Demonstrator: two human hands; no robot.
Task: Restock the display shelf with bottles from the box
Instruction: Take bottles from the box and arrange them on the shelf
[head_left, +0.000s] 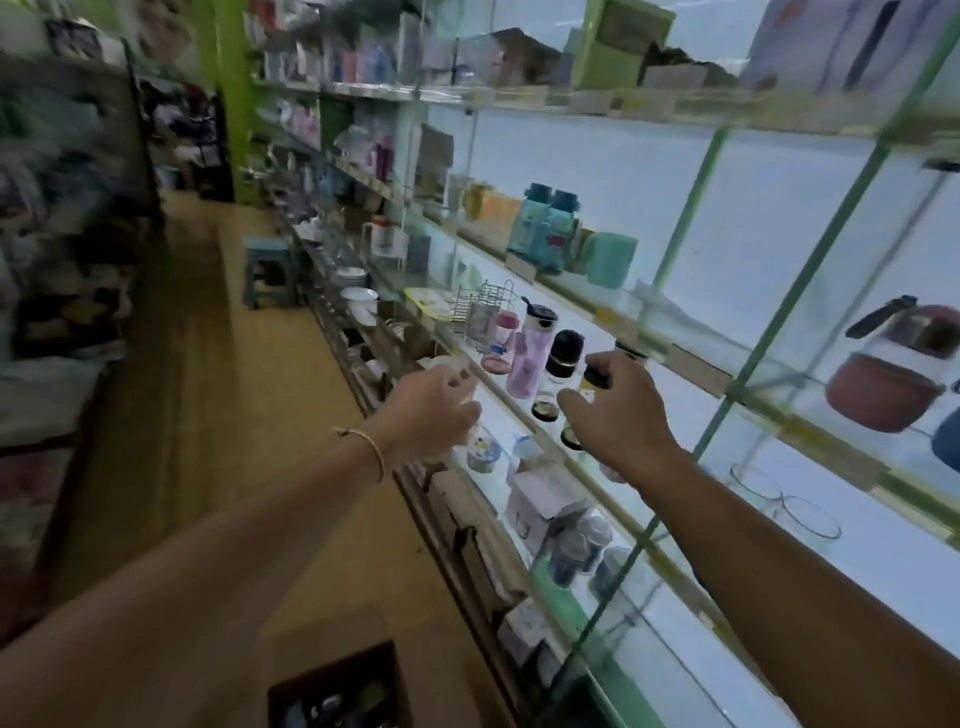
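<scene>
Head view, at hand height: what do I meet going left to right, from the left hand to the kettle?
In order: left hand → pink bottle → lilac bottle → black-capped bottle → right hand, gripping a small bottle → red kettle.

Left hand (435, 411), right hand (621, 418) outstretched

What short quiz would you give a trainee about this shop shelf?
1. True or false: the right hand grips a dark-capped bottle.
2. The pink bottle stands: A) on the floor, B) on the shelf, C) in the box.
3. Which wrist wears the bracelet?
Key: 1 true; 2 B; 3 left.
</scene>
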